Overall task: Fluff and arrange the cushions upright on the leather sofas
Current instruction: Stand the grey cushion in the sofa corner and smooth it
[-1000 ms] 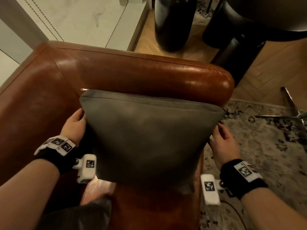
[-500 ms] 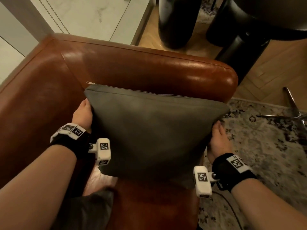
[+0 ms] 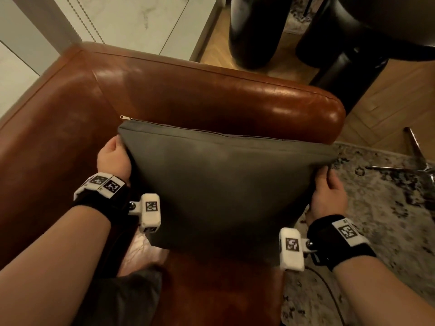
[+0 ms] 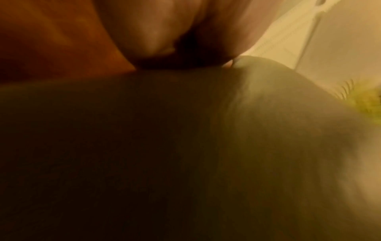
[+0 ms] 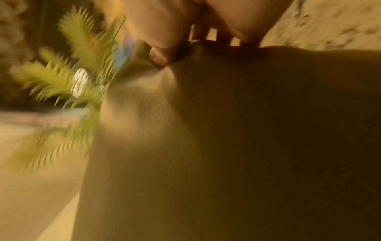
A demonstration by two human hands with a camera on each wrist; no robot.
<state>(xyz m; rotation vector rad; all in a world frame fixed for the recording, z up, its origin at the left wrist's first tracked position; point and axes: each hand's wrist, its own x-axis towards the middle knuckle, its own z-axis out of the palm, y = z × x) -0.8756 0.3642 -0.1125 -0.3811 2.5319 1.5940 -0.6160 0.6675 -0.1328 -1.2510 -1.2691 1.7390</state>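
A grey square cushion stands upright on the seat of the brown leather sofa, against its armrest, zipper edge on top. My left hand grips the cushion's upper left side, fingers curled into the fabric. My right hand pinches the upper right corner. In the right wrist view the thumb presses a fold of the cushion. The left wrist view shows fingers on the dark cushion.
A patterned rug covers the floor right of the sofa. Black cylindrical table legs stand behind the armrest on wood flooring. A chrome chair leg lies at right. A second dark cushion sits at lower left. A green plant appears blurred.
Both hands have slid up the cushion's sides toward its top corners and closed on the fabric. The cushion has shifted slightly toward the armrest.
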